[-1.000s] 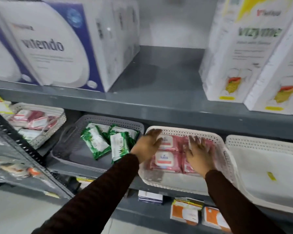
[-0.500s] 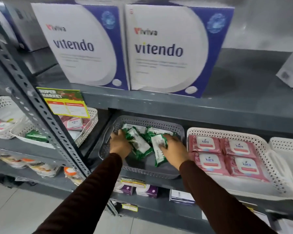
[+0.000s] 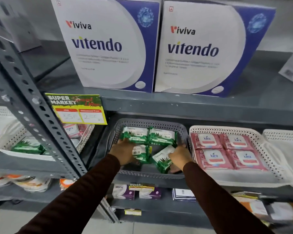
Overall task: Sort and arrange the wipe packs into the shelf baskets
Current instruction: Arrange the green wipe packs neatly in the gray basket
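Several green-and-white wipe packs lie in a grey perforated basket (image 3: 150, 122) on the middle shelf. Two packs (image 3: 149, 136) lie side by side at the back. My left hand (image 3: 121, 152) grips a green pack (image 3: 141, 153) at the front left. My right hand (image 3: 180, 157) holds a tilted green pack (image 3: 163, 160) at the front right. Just right of the grey basket, a white basket (image 3: 227, 180) holds pink Kara wipe packs (image 3: 227, 150) laid flat in two rows.
A slanted grey shelf post (image 3: 32, 107) stands left of my left arm. Two large Vitendo boxes (image 3: 193, 48) sit on the shelf above. A yellow price card (image 3: 78, 109) hangs from that shelf's edge. White baskets (image 3: 15, 144) with mixed packs sit left; another white basket (image 3: 284, 141) is far right.
Both hands left the pink packs in the white basket and went to the grey basket. There the green packs have been shifted: two now lie side by side at the back.
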Available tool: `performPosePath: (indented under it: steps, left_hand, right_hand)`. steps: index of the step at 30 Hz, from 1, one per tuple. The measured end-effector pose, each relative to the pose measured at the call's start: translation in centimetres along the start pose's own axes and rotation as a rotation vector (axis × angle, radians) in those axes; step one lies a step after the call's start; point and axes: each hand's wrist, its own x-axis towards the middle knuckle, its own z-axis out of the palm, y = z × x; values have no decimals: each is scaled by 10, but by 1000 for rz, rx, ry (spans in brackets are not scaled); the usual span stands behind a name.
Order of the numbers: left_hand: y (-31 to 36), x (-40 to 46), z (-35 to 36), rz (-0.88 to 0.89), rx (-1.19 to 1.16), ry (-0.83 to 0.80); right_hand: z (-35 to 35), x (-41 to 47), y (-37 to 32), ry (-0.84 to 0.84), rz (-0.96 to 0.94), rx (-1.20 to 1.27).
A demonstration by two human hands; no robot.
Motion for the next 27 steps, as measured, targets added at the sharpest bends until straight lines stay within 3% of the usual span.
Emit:
performPosePath:
  steps: [2, 4, 6, 12, 15, 19, 23, 25, 27]
  left_hand:
    - [-7, -2, 7, 68, -22, 50]
    - [-11, -5, 13, 111, -72, 105]
    - [-14, -6, 15, 130, -124, 144]
    - [-10, 0, 23, 29, -377, 203]
    - [-16, 5, 26, 27, -521, 143]
    - [-23, 8, 27, 67, -466, 139]
    - [-27, 9, 24, 100, -489, -7]
    - [-26, 9, 16, 113, -525, 21]
    - [-22, 15, 10, 128, -480, 162]
  right_hand:
    - [-10, -5, 8, 44, -187, -183]
    - [-17, -6, 14, -86, -372, -203]
    - [-16, -9, 15, -238, -423, -188]
    - [20, -17, -10, 177, -345, -388]
    - [28, -12, -12, 197, -317, -345]
    - [31, -6, -9, 153, -374, -399]
    - [26, -2, -3, 74, -423, -451]
    - [18, 0, -1, 134, -408, -308]
    - [15, 7, -8, 318, -465, -210]
